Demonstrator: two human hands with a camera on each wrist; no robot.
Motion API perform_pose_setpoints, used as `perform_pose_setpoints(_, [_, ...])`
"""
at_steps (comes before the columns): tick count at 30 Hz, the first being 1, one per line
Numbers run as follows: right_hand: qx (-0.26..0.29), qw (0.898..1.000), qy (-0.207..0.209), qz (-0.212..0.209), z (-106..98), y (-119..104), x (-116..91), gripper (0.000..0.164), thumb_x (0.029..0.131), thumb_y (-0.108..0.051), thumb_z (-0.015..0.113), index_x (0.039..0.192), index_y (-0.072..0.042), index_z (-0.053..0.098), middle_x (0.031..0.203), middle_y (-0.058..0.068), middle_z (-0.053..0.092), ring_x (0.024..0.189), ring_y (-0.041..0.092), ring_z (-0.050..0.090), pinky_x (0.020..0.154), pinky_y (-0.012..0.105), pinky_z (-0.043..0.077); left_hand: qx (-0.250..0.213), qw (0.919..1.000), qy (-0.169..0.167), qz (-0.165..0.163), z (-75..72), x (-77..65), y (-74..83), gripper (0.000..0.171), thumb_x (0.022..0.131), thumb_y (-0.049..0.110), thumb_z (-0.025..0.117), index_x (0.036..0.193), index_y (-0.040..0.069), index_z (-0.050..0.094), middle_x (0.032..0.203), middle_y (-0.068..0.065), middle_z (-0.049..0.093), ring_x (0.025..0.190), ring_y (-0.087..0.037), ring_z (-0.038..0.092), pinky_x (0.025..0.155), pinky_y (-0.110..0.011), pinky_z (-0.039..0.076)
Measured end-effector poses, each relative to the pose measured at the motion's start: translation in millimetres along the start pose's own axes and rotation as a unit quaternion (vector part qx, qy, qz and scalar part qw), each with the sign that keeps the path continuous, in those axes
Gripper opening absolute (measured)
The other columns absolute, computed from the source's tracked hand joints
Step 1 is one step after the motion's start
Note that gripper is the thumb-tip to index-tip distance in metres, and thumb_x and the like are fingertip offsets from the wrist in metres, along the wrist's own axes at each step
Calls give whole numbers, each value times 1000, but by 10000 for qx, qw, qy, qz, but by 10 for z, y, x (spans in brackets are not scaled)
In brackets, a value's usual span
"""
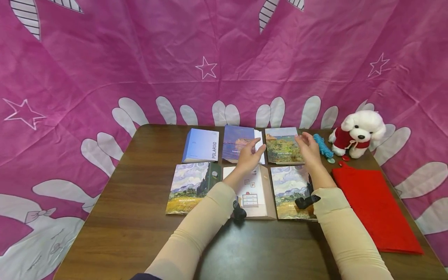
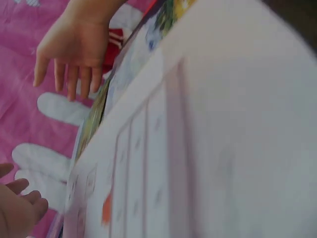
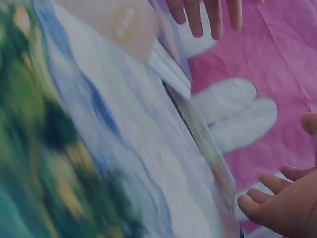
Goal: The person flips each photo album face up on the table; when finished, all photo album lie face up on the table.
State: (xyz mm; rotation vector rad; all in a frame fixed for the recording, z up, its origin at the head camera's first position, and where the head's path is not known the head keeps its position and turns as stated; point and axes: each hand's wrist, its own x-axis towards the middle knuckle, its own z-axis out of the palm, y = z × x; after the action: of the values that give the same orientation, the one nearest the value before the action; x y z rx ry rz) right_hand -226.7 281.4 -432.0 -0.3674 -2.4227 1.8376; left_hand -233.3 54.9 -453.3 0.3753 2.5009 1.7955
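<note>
Left hand (image 1: 248, 156) and right hand (image 1: 309, 150), loose-fingered and empty, hover above photo albums (image 1: 283, 147).
Two rows lie on the counter (image 1: 129, 198); arranging appears underway, the next move likely needing light, squaring touches.

A white plush dog (image 1: 366, 123) stands near blue cord (image 1: 322, 146) and red cloth (image 1: 376, 212).

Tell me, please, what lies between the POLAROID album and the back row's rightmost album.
The purplish photo album, partly covered by the left hand in the head view.
</note>
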Motion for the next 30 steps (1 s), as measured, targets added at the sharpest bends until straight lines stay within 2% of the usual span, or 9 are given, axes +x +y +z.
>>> perform_pose_setpoints(3, [53,9996,218,154,-80,42,40,75,103,-50,50,162,-11,22,166,13,24,151,31,22,122,49,22,-74,9999,-145,-6,98,-16,54,51,105,41,52,151,21,49,151,-8,50,138,-28,47,110,-42,43])
perform_pose_setpoints(4, [50,9993,301,200,-95,53,49,76,103,-52,50,161,-11,24,166,13,25,151,30,23,122,48,22,-62,9999,-148,-21,130,-16,70,49,105,41,51,151,22,50,155,-4,46,143,-25,42,114,-42,40])
perform_pose_setpoints(8, [144,9976,553,403,-116,90,69,76,100,-54,53,159,-10,32,164,12,29,150,29,26,122,46,23,-253,9994,-114,-193,259,-20,137,45,108,34,44,151,20,50,155,-4,46,141,-26,44,114,-43,39])
perform_pose_setpoints(10, [190,9969,594,471,-123,119,76,76,100,-53,54,158,-8,33,164,13,30,149,30,27,122,46,23,-402,9984,-85,-379,341,-19,157,45,109,32,42,151,19,49,155,-5,47,139,-27,46,114,-44,39])
perform_pose_setpoints(13, [266,9971,462,549,-140,177,87,72,103,-45,52,159,-6,29,164,15,27,150,32,25,123,47,21,-520,9967,-121,-607,470,-24,180,46,110,33,39,152,15,47,156,-6,44,142,-27,43,116,-44,37])
perform_pose_setpoints(18, [474,9962,192,702,-153,247,115,63,108,-32,46,160,-6,25,165,17,23,151,34,21,123,50,18,-137,9972,-305,-666,629,-27,188,52,111,39,32,154,12,44,161,-9,36,149,-27,32,121,-44,27])
perform_pose_setpoints(24, [613,9940,-114,902,-144,257,150,61,109,-30,44,161,-8,23,166,17,18,151,35,16,122,54,15,55,9957,-298,-871,689,-17,177,58,110,48,31,155,14,42,164,-10,30,152,-32,21,122,-52,20])
perform_pose_setpoints(27, [754,9908,-301,1081,-171,247,150,63,109,-34,43,162,-10,20,168,14,9,154,35,6,122,57,10,24,9940,-350,-1040,701,-16,172,63,107,55,31,157,16,40,165,-8,29,152,-31,23,122,-52,21])
perform_pose_setpoints(30, [772,9908,-306,1070,-201,257,146,63,109,-34,43,163,-12,20,168,15,7,153,36,5,122,59,9,-18,9926,-539,-1092,718,-10,170,67,106,59,31,158,18,38,166,-7,27,153,-28,21,123,-50,19])
